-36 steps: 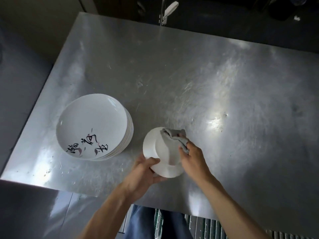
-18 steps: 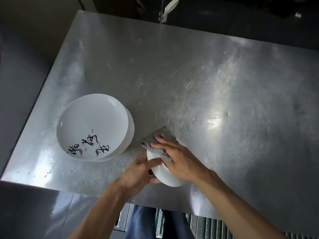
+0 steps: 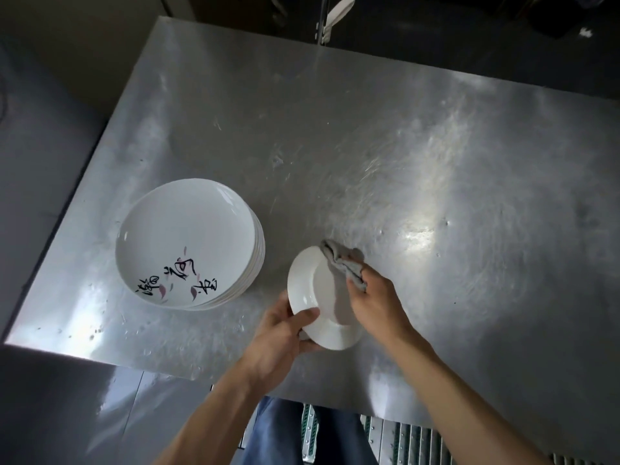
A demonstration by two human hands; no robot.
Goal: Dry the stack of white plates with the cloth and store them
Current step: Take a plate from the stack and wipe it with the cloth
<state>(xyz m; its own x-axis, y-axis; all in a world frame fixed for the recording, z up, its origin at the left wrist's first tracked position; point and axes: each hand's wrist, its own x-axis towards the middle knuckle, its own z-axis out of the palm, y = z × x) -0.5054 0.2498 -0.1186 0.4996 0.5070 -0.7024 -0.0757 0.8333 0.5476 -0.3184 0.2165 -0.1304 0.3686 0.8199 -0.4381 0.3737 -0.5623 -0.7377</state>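
Brush characters — illegible — on top plate (image 3: 188, 236)

Glossy plates (image 3: 188, 229) — scuffed steel table (image 3: 436, 146)

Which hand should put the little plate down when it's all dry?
Probably the left hand. It already grips the small plate by its rim, and the stack of plates sits on its side of the steel table. The right hand is busy holding the grey cloth.

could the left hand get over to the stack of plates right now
Probably not yet: the left hand is gripping the plate while the right hand wipes it with the cloth. The path to the stack looks clear.
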